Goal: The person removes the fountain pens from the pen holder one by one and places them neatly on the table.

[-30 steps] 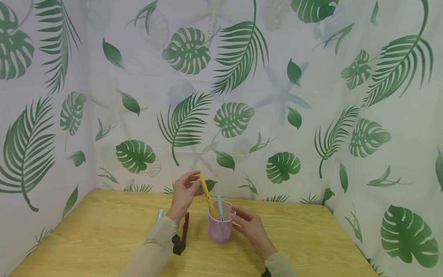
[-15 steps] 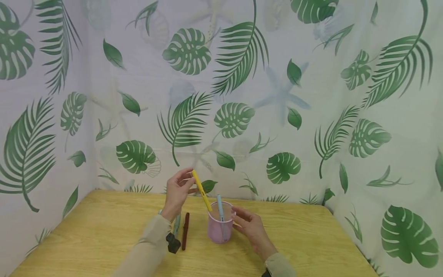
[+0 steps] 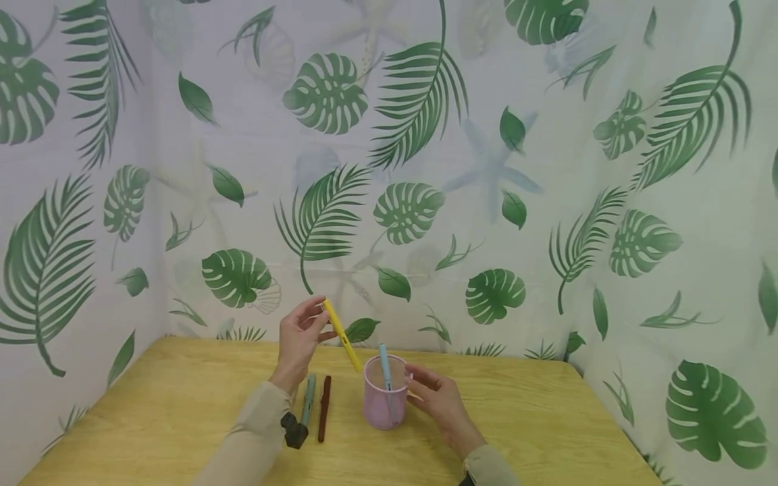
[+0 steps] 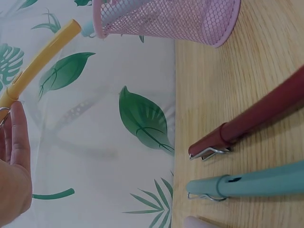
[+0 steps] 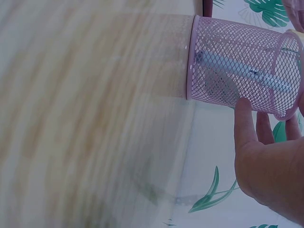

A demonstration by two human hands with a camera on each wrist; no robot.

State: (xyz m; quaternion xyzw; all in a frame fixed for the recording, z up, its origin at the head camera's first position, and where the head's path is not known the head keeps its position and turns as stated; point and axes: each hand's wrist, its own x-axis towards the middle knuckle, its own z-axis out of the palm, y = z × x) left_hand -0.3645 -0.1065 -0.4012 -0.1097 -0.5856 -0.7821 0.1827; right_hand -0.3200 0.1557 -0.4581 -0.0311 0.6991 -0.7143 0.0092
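Observation:
My left hand [image 3: 298, 347] pinches a capped yellow pen [image 3: 343, 335] near its upper end. The pen slants down to the right, its lower tip just left of the rim of a pink mesh pen cup [image 3: 383, 410]. A light blue pen [image 3: 385, 366] leans inside the cup, showing through the mesh in the right wrist view. At the cup's right side, my right hand [image 3: 444, 405] holds it near the rim, thumb against the mesh [image 5: 223, 71]. The cup stands upright on the table.
On the wooden table [image 3: 523, 418], left of the cup, lie a dark red pen [image 3: 325, 408] and a teal pen [image 3: 309, 398] side by side. In the left wrist view a pale rounded end [image 4: 199, 222] shows beside them. A leaf-printed curtain [image 3: 425, 135] stands behind the table.
The yellow pen's lower end has come out of the cup as my left hand moved left. The teal pen has come into fuller view. My right hand stays at the cup.

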